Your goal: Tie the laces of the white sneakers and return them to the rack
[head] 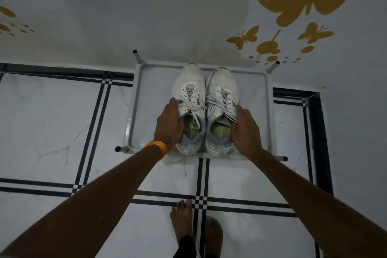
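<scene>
On rack [134,111], hands [170,124] grip unbranded white sneakers [191,81]

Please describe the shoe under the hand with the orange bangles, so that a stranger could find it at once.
Against the butterfly wall stands a grey rack holding two white sneakers. The left sneaker, gripped by the left hand, is the one meant. Unlike the right sneaker, its toe looks rounder and more worn.

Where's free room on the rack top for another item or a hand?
Free: the strip between the rack's left rim and the left sneaker, and the strip between the right sneaker and the right rim. Crowded: the middle, where the sneakers sit side by side with the left hand and right hand on their outer sides.
</scene>
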A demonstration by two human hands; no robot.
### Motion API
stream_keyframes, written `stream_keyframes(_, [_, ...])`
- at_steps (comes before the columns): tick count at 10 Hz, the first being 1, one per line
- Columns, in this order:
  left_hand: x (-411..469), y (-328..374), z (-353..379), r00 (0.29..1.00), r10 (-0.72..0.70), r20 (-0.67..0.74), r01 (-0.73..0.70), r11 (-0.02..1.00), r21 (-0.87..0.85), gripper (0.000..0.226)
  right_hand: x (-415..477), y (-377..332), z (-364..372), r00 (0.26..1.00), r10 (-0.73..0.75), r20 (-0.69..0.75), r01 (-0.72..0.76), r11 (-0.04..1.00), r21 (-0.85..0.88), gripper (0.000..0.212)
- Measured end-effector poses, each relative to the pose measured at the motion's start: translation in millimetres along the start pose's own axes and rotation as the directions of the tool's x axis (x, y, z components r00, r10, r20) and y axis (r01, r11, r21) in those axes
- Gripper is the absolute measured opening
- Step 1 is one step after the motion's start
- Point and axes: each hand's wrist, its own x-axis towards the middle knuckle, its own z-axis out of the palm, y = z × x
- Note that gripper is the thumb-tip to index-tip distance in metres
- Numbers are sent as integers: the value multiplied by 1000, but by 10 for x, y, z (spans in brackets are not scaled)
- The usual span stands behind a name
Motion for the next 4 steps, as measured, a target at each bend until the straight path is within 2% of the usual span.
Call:
stream_keyframes(2, [191,-106,143,999,6,35,-7,1000,14,53,99,186,157,998,38,55,-41,998,55,46])
stream_keyframes(3, [226,6,61,997,-24,74,16,994,111,56,148,142,29,986,47,161,-61,995,81,48])
stream_keyframes(4, [212,226,-178,995,-59,75,33,950,312,65,171,31,-353,969,117,218,-113,993,-28,67])
